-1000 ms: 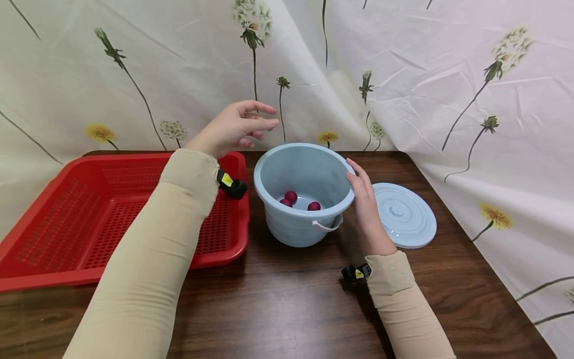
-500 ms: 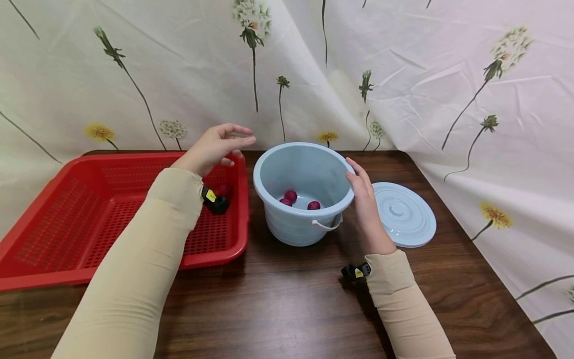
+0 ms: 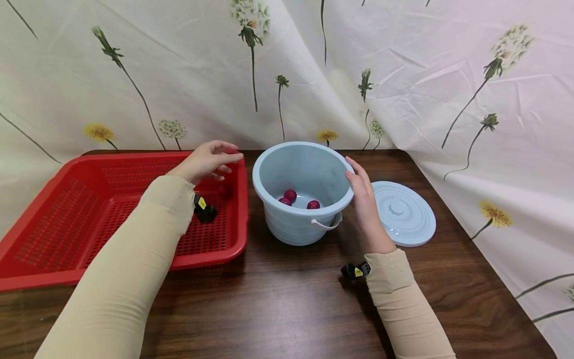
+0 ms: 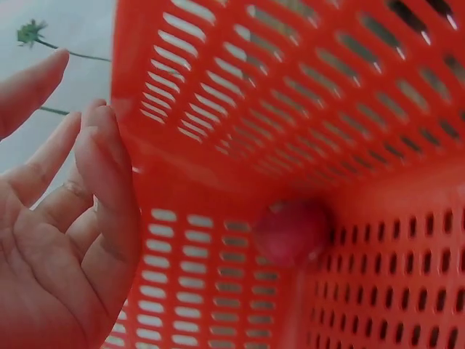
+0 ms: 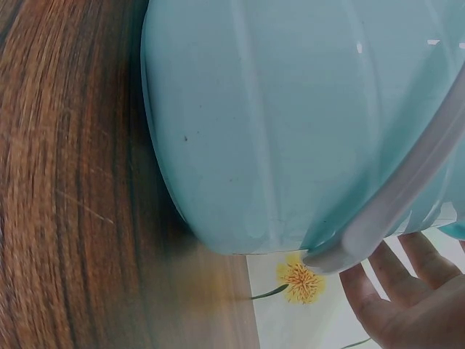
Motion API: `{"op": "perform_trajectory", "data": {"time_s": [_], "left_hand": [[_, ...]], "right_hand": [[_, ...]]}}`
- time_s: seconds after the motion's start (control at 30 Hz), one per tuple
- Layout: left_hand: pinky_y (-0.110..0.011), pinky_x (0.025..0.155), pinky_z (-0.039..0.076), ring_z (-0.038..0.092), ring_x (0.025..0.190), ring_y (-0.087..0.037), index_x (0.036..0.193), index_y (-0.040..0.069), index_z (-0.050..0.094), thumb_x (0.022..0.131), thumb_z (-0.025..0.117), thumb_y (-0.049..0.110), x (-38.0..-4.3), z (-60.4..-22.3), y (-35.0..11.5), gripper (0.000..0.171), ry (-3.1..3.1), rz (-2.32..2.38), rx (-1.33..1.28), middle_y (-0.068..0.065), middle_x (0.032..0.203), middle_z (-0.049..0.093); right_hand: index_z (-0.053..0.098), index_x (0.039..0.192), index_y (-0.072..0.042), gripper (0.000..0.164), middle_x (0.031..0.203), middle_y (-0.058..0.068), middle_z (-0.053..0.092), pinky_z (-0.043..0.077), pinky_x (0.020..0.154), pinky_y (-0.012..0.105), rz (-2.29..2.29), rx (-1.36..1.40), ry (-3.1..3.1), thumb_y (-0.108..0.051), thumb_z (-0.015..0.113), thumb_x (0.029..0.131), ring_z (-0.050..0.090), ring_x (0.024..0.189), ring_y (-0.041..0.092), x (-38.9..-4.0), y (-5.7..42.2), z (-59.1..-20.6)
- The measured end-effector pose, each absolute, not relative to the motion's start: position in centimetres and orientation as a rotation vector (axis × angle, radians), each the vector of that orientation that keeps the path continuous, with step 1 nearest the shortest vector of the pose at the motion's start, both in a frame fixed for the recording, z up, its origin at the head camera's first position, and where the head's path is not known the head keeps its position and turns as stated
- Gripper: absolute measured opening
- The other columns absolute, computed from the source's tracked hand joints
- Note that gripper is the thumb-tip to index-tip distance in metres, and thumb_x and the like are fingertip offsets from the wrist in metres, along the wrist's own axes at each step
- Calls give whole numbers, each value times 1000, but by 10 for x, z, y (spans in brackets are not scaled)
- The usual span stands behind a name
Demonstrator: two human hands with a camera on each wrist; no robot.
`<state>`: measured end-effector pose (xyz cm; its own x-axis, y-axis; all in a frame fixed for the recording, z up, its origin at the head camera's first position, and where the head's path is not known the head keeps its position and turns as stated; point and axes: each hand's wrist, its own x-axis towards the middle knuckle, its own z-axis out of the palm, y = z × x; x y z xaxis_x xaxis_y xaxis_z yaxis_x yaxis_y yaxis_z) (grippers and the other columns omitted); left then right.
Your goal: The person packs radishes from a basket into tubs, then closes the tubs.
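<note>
Dandelion-print cloth hangs behind a dark wooden table [image 3: 278,304]. Since a second ago the left hand [image 3: 207,160] has dropped from above the pale blue bucket [image 3: 300,227] to the red basket [image 3: 58,219]; its fingers are relaxed and spread, holding nothing. A red fruit [image 4: 292,231] lies in the basket corner just below that hand. The right hand [image 3: 364,199] stays flat against the bucket's rim, fingers straight. Three fruits [image 3: 290,195] rest inside the bucket; the lid [image 3: 405,215] lies just beside it
</note>
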<state>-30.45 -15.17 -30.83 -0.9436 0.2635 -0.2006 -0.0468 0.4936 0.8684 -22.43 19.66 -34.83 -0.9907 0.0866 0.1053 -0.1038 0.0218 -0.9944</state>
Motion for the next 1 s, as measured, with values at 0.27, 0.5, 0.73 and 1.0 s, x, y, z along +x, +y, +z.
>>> {"op": "perform_trajectory", "data": {"time_s": [0.27,0.5,0.73,1.0], "left_hand": [[-33,84,55,60,111,-31,146,15,41,98,59,43,-307,-319,-162,59,2445,1349,159,-17,137,51],[-32,80,55,61,108,-29,142,11,48,99,58,40,-308,-325,-172,53,2471,1303,175,-20,135,56],[-28,75,57,66,94,-20,144,7,50,99,59,40,-311,-334,-181,56,2456,1125,222,-21,134,59],[-30,74,57,63,89,-18,144,4,48,98,60,41,-309,-336,-187,60,2409,999,230,-18,126,63]], "right_hand": [[40,150,-22,50,151,3,43,40,104,46,2131,10,-2124,-33,43,101,46,129,21,-225,196,-348],[40,151,-20,51,151,3,44,40,104,46,2125,21,-2121,-33,43,102,46,129,21,-225,196,-348],[40,151,-20,51,150,4,44,40,103,44,2113,11,-2136,-32,42,102,47,129,21,-225,196,-348],[39,151,-20,51,151,3,44,40,103,45,2116,3,-2139,-33,42,102,47,129,21,-226,196,-347]]}}
